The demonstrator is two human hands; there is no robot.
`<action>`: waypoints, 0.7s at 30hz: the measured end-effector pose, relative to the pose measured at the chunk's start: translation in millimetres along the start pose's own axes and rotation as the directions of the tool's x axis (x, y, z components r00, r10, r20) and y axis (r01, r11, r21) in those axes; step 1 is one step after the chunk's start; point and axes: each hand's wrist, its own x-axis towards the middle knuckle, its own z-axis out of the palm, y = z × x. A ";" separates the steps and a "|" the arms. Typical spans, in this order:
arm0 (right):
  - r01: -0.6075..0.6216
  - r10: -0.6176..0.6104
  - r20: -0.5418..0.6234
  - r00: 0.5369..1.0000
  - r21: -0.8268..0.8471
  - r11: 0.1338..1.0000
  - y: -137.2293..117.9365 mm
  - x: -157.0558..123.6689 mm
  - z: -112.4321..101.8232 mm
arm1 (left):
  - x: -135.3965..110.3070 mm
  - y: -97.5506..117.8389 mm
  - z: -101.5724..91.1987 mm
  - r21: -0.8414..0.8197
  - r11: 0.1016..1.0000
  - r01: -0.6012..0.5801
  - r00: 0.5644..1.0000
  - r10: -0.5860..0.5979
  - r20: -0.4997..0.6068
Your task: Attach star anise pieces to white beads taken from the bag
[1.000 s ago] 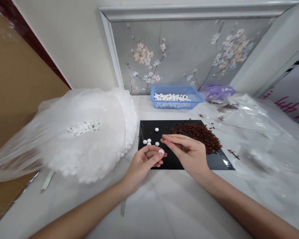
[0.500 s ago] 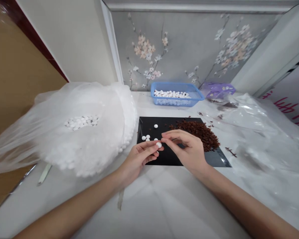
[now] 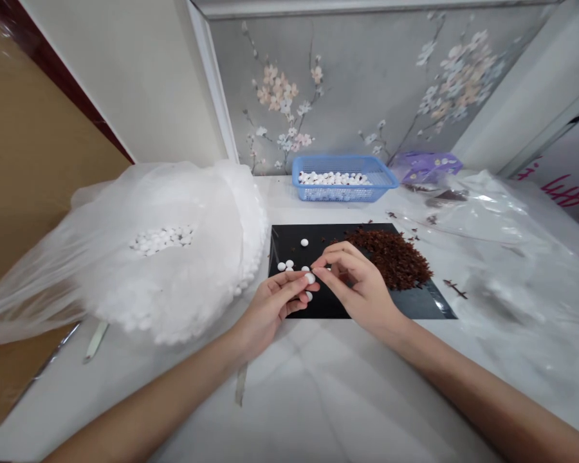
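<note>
Between thumb and fingers, my left hand [image 3: 277, 299] pinches a small white ball [image 3: 309, 278]. The tips of my right hand [image 3: 356, 278] are pinched together close beside that ball; whatever they hold is too small to make out. Both hands are over a black mat [image 3: 328, 310]. Several loose white balls [image 3: 289, 264] lie on it past my left fingers, with one single ball [image 3: 304, 242] farther back. Under my left fingers another white ball [image 3: 309, 296] partly shows. To the right of my right hand is a heap of small reddish-brown pieces [image 3: 396, 258].
A large translucent bag [image 3: 193, 289] full of white balls stands on the left. Behind the mat is a blue basket [image 3: 345, 193] of white balls. Clear plastic sheeting [image 3: 506, 212] and a purple packet [image 3: 427, 166] lie at the right. A floral panel [image 3: 347, 83] closes off the back.
My right hand's fingers have curled in and its pinched tips have come closer to the white ball in my left hand. The camera view has shifted slightly.
</note>
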 end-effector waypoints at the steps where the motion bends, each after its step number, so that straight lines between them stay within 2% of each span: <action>1: 0.003 -0.003 0.001 1.000 -0.001 1.000 0.0 -0.1 0.3 | 0.1 0.2 0.1 0.001 1.000 0.000 1.000 0.000 -0.001; 7: 0.047 -0.047 0.035 0.998 -0.005 0.999 1.4 -0.7 -0.3 | -0.5 -0.9 0.1 0.004 1.000 -0.003 1.000 0.003 -0.007; 13: 0.094 -0.095 0.097 0.991 0.021 0.995 4.0 -1.9 0.3 | -0.3 -2.8 -1.8 -0.062 0.998 -0.030 0.999 0.027 -0.043; 21: 0.082 -0.083 0.070 0.994 0.008 0.997 7.4 -2.8 2.1 | 1.8 -2.6 -1.9 -0.130 0.991 -0.013 0.998 0.004 -0.067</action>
